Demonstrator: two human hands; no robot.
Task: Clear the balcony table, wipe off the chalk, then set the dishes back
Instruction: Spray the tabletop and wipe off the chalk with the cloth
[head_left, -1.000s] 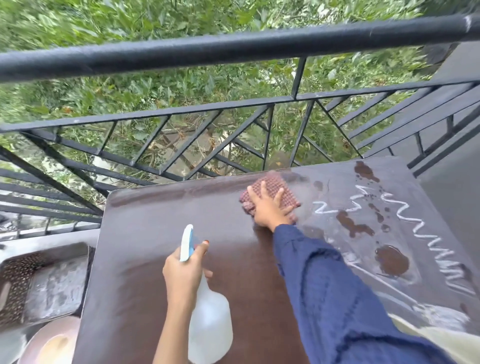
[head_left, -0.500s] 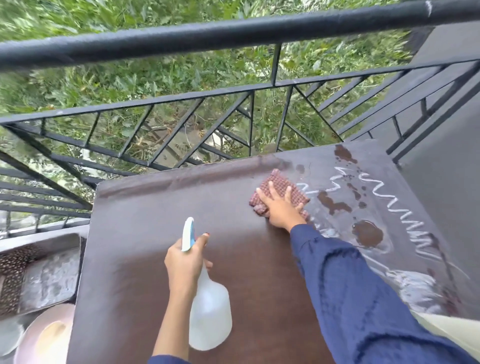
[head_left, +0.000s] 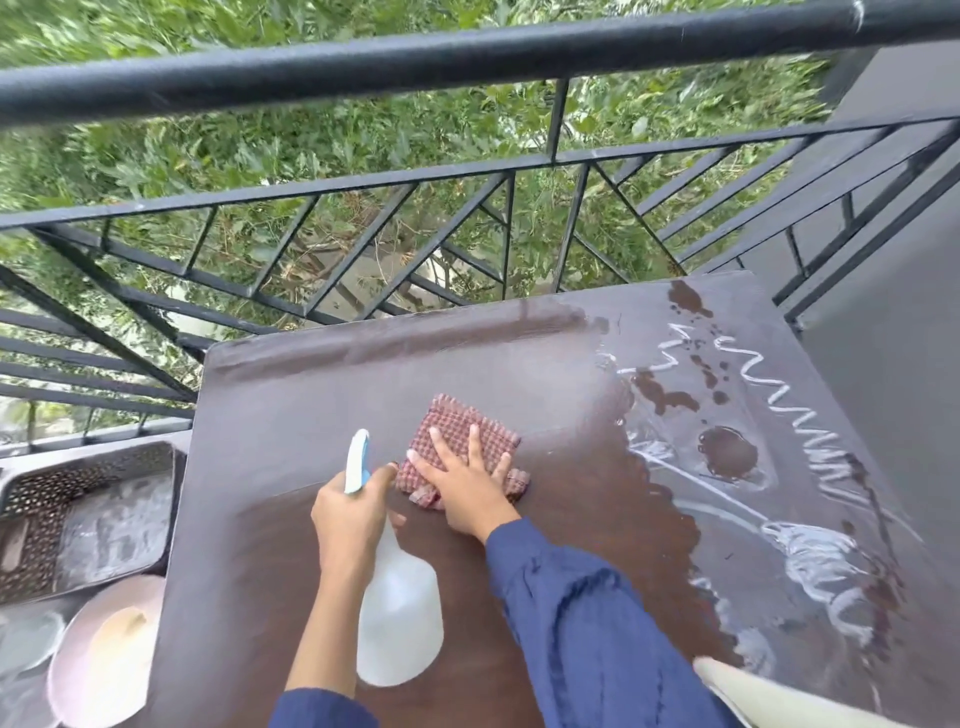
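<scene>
Right grip (head_left: 467, 493) pressed flat on the red waffle cloth (head_left: 457, 426); left grip (head_left: 348, 519) clasped the white spray bottle (head_left: 400, 623); brown surface (head_left: 291, 415) chalk-streaked, by black metal railing (head_left: 467, 57).

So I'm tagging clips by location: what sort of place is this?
Most likely a raised outdoor balcony: a black metal railing runs along the edge, green foliage shows through it, and a brown table stands beside the bars.
</scene>
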